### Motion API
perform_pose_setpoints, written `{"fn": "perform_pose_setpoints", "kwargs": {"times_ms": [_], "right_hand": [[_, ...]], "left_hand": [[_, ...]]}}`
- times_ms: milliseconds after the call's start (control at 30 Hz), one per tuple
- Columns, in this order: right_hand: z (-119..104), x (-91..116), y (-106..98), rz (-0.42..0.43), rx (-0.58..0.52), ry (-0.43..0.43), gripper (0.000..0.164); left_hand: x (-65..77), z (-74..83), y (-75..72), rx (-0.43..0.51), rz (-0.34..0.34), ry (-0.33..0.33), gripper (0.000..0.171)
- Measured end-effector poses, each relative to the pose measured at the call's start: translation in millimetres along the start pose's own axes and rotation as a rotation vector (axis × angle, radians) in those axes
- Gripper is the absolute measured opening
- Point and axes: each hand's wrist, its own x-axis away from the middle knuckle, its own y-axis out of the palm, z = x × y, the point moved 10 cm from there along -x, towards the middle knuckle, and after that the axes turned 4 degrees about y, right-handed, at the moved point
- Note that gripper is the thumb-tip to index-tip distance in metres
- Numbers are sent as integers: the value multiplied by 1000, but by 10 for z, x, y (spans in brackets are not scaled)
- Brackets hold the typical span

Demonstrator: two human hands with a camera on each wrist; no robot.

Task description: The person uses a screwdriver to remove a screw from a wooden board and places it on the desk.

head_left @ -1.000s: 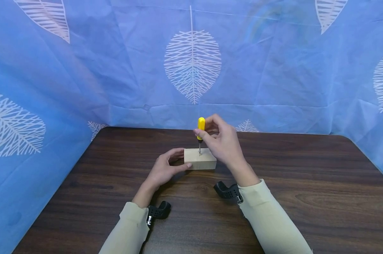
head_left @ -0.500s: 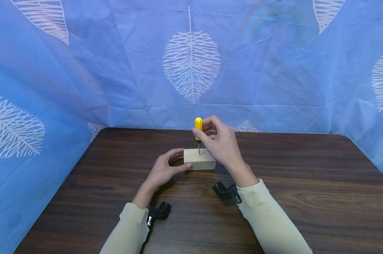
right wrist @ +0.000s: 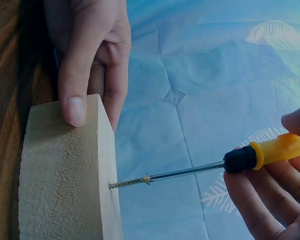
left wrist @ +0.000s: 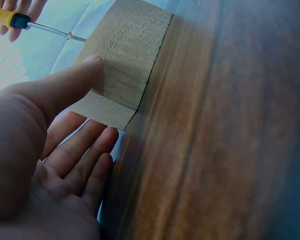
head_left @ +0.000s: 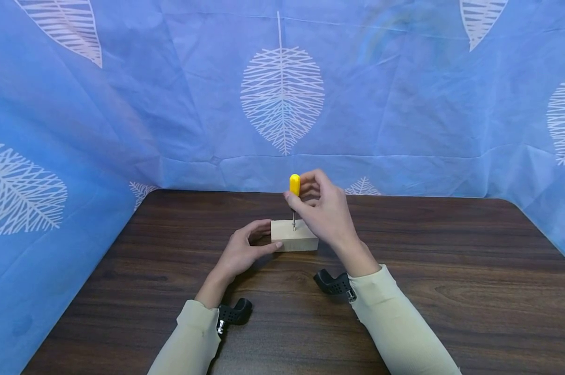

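A pale wooden block (head_left: 287,232) lies on the table. My left hand (head_left: 237,252) grips its left end, thumb on the near face and fingers behind. In the right wrist view a screw (right wrist: 127,183) stands in the block's top face, most of its thread exposed. The tip of a yellow-handled screwdriver (right wrist: 190,171) meets the screw's head, in line with it. My right hand (head_left: 326,211) pinches the handle between thumb and fingers above the block. From the left wrist view, the left thumb (left wrist: 75,82) presses on the block's side; part of the right hand is cut off.
The dark wood-grain table (head_left: 451,260) extends around the block on all sides. Behind it hangs a blue cloth (head_left: 404,94) with white leaf prints. Black wrist mounts (head_left: 235,311) sit at both cuffs.
The screwdriver handle leaned slightly left and has come partly back, and the right fingers have shifted a little around it. The block and left hand stay in place.
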Motion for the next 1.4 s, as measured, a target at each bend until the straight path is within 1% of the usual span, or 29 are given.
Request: {"fn": "perform_pose_setpoints", "kwargs": {"times_ms": [167,333,467,667,833,1100,1267,1400], "right_hand": [[-37,1,-12,13,11,-23,24],[-56,-2,7,-14,-17,-27,20],[-44,-5,30,-35,-22,-25,21],[-39,2,6,7,20,-30,30],[-52,-3,-6,24,-1,-44,27],[-58,1,14,4,-13,-36,23],[-25,11,18,6,-15,-9,26],[-27,18,10,9,-14,-11,26]], "left_hand": [[-1,15,-4,-2,1,-9,60],[-5,10,-11,-15,3,-21,59],[-9,-7,-11,-11,3,-20,60],[-2,-10,-7,-7,1,-20,61],[-4,2,-10,-4,-1,-25,61],[-4,-2,-15,-2,-3,-17,62],[6,-13,-6,-8,0,-20,61],[3,-3,-1,-7,1,-19,60]]}}
